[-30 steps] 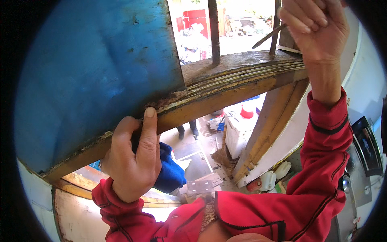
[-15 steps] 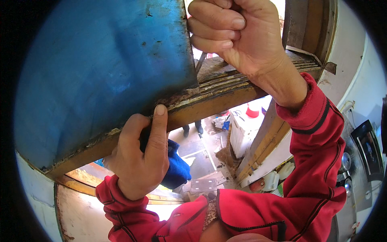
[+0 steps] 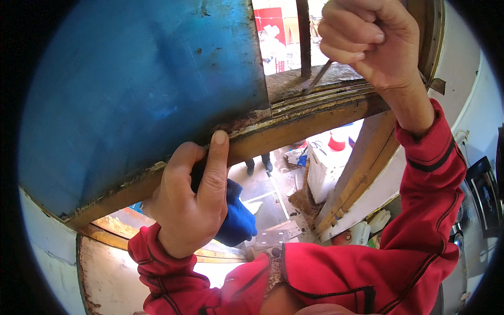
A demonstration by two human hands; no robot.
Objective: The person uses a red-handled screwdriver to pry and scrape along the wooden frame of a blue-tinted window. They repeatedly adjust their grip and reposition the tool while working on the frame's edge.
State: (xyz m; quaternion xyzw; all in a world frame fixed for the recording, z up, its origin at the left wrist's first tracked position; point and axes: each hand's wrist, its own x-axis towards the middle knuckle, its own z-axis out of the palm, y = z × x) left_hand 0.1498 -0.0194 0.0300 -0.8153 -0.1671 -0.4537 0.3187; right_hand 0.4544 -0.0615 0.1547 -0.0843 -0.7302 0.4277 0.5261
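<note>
My right hand [image 3: 370, 44] is closed in a fist around a thin dark metal tool [image 3: 319, 77]. Its tip meets the grooved ledge of a worn wooden window rail [image 3: 310, 127]; the handle is hidden in my fist, so I cannot tell its exact kind. My left hand [image 3: 191, 197] grips the rail's near side, a finger stretched up onto its edge by the foot of a blue panel [image 3: 147, 89]. A blue cloth [image 3: 236, 215] hangs from under that hand. Flaking, dirty filler shows along the seam where panel and rail meet.
A dark upright bar [image 3: 304, 39] stands in the opening right of the panel. Far below are a white cabinet [image 3: 323, 176] with scissors and a red object on top, plus another person's legs [image 3: 257, 165]. White containers [image 3: 359, 233] sit beneath the right-hand post.
My right hand has moved right along the rail, bringing the tool away from the blue panel and showing more of the opening. My left hand keeps its place on the rail.
</note>
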